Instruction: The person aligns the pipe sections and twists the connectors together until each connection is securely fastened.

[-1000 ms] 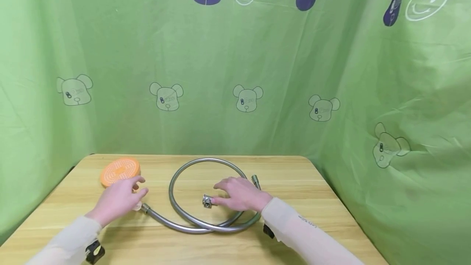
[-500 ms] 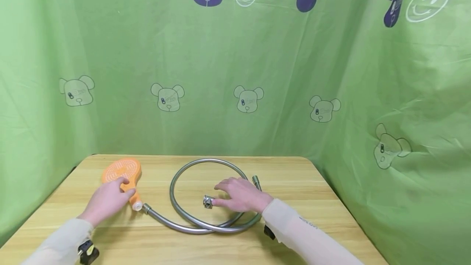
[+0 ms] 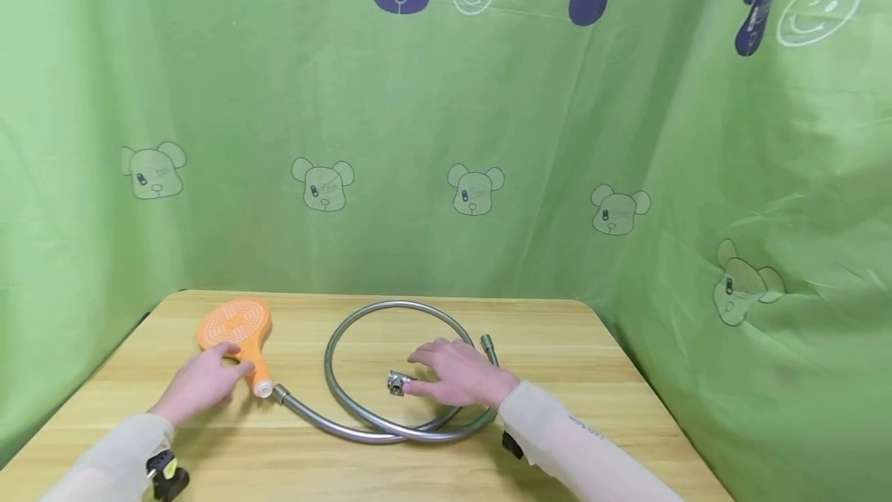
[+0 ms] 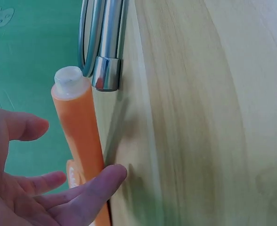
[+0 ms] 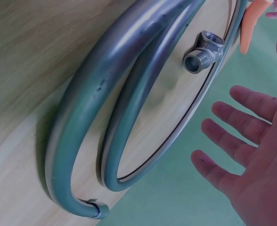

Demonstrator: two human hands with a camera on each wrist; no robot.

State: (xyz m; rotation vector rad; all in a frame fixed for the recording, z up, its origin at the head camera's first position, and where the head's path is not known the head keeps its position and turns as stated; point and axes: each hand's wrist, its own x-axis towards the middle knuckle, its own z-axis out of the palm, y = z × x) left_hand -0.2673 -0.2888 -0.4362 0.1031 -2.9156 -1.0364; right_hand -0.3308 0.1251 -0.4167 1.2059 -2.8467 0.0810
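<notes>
An orange shower head [image 3: 235, 324] lies at the table's left, its white-tipped handle [image 4: 77, 127] pointing toward the near side. My left hand [image 3: 198, 386] is beside that handle, its fingers spread and thumb apart; whether a fingertip touches it I cannot tell. A grey metal shower hose [image 3: 369, 436] lies looped mid-table, with one end [image 3: 280, 393] close to the handle's white tip but apart from it. Inside the loop sits a small metal tee fitting [image 5: 204, 52]. My right hand [image 3: 456, 372] hovers over the loop beside this fitting, fingers loosely extended, holding nothing.
Everything lies on a light wooden table [image 3: 550, 378]. The other hose end [image 3: 487, 342] lies behind my right wrist. Green printed cloth [image 3: 404, 115] hangs round the back and sides.
My left hand has drawn back leftward from the shower head's handle, uncovering the handle and its white tip. The right hand has stayed nearly still, as have the hose and fitting.
</notes>
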